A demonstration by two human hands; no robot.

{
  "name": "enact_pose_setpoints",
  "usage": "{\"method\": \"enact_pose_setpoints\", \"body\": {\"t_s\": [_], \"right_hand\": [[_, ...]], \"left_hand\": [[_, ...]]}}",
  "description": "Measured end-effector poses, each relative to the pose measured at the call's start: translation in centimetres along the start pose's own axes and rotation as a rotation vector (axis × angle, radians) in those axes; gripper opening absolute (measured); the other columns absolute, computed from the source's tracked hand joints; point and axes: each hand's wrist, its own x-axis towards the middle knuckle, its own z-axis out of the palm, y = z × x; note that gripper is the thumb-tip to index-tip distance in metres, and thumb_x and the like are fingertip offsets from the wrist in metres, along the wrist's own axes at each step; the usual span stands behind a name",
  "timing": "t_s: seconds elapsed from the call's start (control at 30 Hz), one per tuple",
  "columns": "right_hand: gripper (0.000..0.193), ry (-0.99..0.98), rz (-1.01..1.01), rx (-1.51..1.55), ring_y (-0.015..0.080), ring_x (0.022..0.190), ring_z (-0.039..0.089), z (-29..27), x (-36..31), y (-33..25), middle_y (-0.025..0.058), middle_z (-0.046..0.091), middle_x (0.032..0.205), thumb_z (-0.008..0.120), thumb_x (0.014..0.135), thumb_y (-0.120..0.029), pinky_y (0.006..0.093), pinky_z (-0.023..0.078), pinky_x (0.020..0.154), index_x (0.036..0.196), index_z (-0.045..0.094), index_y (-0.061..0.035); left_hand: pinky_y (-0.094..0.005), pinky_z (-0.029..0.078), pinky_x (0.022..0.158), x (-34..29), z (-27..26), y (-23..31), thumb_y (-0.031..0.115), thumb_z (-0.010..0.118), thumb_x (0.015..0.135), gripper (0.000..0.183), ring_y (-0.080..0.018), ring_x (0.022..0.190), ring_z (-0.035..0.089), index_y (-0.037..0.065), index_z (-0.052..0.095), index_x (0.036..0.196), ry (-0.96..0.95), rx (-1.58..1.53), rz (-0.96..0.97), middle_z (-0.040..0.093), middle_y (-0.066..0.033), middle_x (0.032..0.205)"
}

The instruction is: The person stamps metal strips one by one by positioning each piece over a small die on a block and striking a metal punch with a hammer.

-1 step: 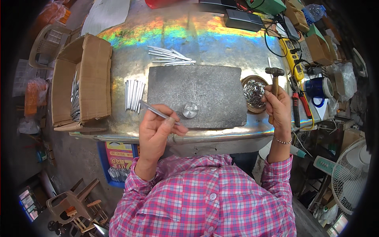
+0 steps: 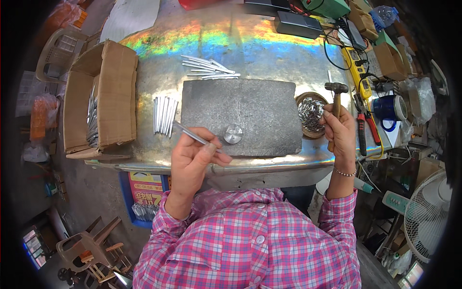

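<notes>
Pinched in my left hand [image 2: 188,160] is a slim grey metal strip [image 2: 190,134], tilted above the near left edge of a dark stone slab [image 2: 211,106]. On the slab, just right of those fingers, sits a round shiny metal block [image 2: 234,135]. My right hand [image 2: 341,134] grips a small hammer [image 2: 336,87] by its wooden handle, head up. Beside that hand a round bowl [image 2: 313,136] holds many small metal pins [image 2: 310,111]. Left of the slab lies a neat row of metal strips [image 2: 165,115]; a looser bunch of strips [image 2: 207,67] lies behind it.
An open cardboard box [image 2: 118,96] with metal strips inside stands on the left. To the right are red-and-black pliers [image 2: 372,130], a yellow power strip [image 2: 355,71] with cables and a blue mug [image 2: 384,107]. A fan [image 2: 429,216] and a blue crate [image 2: 128,200] stand below the table's level.
</notes>
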Motion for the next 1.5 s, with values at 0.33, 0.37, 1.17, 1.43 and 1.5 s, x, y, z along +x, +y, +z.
{"method": "enact_pose_setpoints", "body": {"t_s": [0.33, 0.37, 1.17, 1.43, 1.5], "right_hand": [[0.019, -0.163, 0.020, 0.018, 0.0038, 0.045, 0.044, 6.7, -5.9, -2.7, 0.0107, 0.061, 0.076, 0.059, 0.084, -0.001, 0.0172, 0.032, 0.040, 0.102, 0.053, 0.0012], [0.019, -0.249, 0.037, 0.024, 0.0049, 0.050, 0.050, 7.5, -6.5, -2.7, 0.0105, 0.062, 0.079, 0.059, 0.084, 0.000, 0.0172, 0.038, 0.043, 0.102, 0.053, 0.0017], [0.015, -0.375, -0.206, -0.034, 0.0108, 0.076, 0.062, 11.6, -9.0, -1.7, 0.0061, 0.060, 0.087, 0.060, 0.086, 0.002, 0.0233, 0.049, 0.066, 0.099, 0.053, 0.0029], [0.011, -0.307, -0.444, -0.147, 0.0030, 0.065, 0.052, 12.3, -9.5, -0.1, 0.0023, 0.060, 0.077, 0.060, 0.086, 0.001, 0.0185, 0.040, 0.056, 0.096, 0.057, 0.0016], [0.009, -0.331, -0.411, -0.177, 0.0019, 0.059, 0.050, 12.1, -9.4, 0.1, 0.0018, 0.062, 0.074, 0.060, 0.087, 0.000, 0.0186, 0.039, 0.051, 0.095, 0.058, 0.0013]], "left_hand": [[-0.0279, 0.059, 0.069, 0.7, 2.1, -1.1, 0.010, 0.056, 0.093, 0.018, -0.0212, 0.086, 0.067, -0.002, 0.057, 0.107, -0.169, -0.474, -0.298, 0.062, -0.0125, 0.098], [-0.0278, 0.059, 0.068, 0.7, 2.1, -1.4, 0.011, 0.057, 0.094, 0.019, -0.0200, 0.084, 0.067, -0.001, 0.057, 0.108, -0.204, -0.552, -0.315, 0.062, -0.0128, 0.099], [-0.0268, 0.056, 0.063, -0.6, 3.5, -2.4, 0.007, 0.061, 0.090, 0.013, -0.0171, 0.074, 0.067, 0.001, 0.057, 0.101, -0.153, -0.286, -0.075, 0.065, -0.0128, 0.096], [-0.0259, 0.056, 0.060, -0.9, 4.1, -3.2, 0.005, 0.061, 0.090, 0.012, -0.0166, 0.072, 0.066, 0.001, 0.058, 0.100, -0.077, -0.494, -0.083, 0.063, -0.0140, 0.099], [-0.0254, 0.055, 0.060, -0.9, 4.0, -3.2, 0.006, 0.061, 0.090, 0.012, -0.0166, 0.072, 0.066, 0.000, 0.057, 0.100, -0.071, -0.424, -0.032, 0.063, -0.0146, 0.099]]}}
